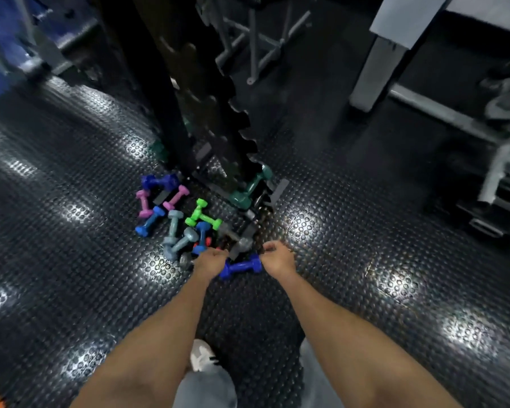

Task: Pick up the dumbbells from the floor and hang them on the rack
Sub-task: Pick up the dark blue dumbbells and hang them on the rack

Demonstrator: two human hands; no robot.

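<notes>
The curled fingers (pixel 270 246) of the right hand (pixel 278 259) and those of the left hand (pixel 211 260) hide what they grip, if anything, beside a blue dumbbell (pixel 241 267) on the studded rubber floor (pixel 71 260), other dumbbells (pixel 174 213) scattered below the dark, blurred rack (pixel 189 113).

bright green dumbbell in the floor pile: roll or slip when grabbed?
The bright green coated dumbbell looks small, so probably light for one hand. Its heads seem faceted, so it likely won't roll far. One end touches the blue dumbbell beside it, so lifting may nudge that.
</notes>
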